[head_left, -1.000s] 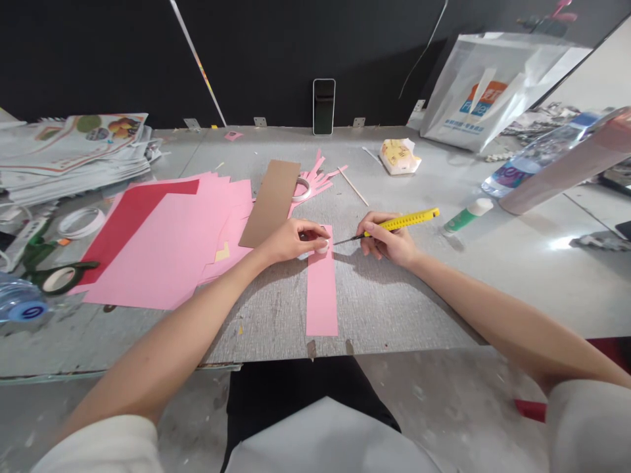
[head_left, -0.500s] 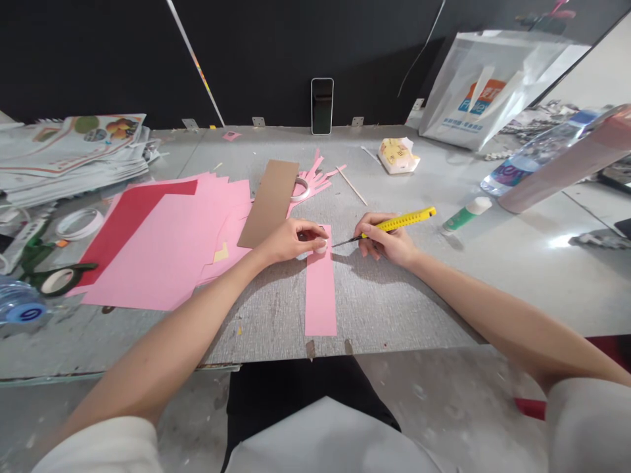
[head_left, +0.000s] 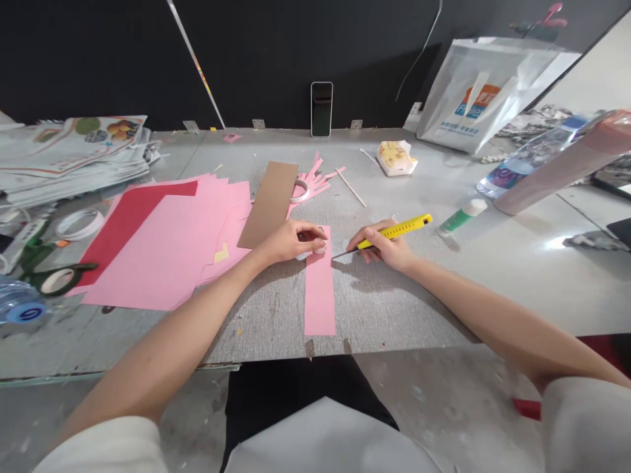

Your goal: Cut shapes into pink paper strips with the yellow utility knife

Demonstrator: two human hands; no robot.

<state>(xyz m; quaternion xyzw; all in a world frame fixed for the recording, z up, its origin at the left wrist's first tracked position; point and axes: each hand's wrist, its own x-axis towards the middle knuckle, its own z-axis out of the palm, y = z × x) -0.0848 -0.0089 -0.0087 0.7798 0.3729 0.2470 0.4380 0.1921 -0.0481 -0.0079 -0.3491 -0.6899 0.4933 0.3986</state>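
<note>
A narrow strip of pink paper (head_left: 320,295) lies lengthwise on the grey table. Over its far end, my left hand (head_left: 294,240) pinches a small whitish round piece (head_left: 321,247) against the paper; fingers partly cover it, and I cannot tell exactly what it is. To the right of the strip, my right hand (head_left: 382,246) grips a yellow utility knife (head_left: 394,230) like a pen. The knife's blade points left, its tip at the strip's right edge. A brown cardboard piece (head_left: 269,203) rests just beyond my left wrist.
Pink sheets (head_left: 158,249) with a red one are stacked at left, beside scissors (head_left: 34,259) and newspapers (head_left: 73,151). A tape roll (head_left: 300,191), paper scraps and a thin stick (head_left: 352,188) lie ahead. A glue stick (head_left: 462,217) and water bottle (head_left: 527,161) are at right.
The knife in my right hand has moved slightly toward me, its tip lower along the strip's right edge. My left hand stays in place on the small round piece.
</note>
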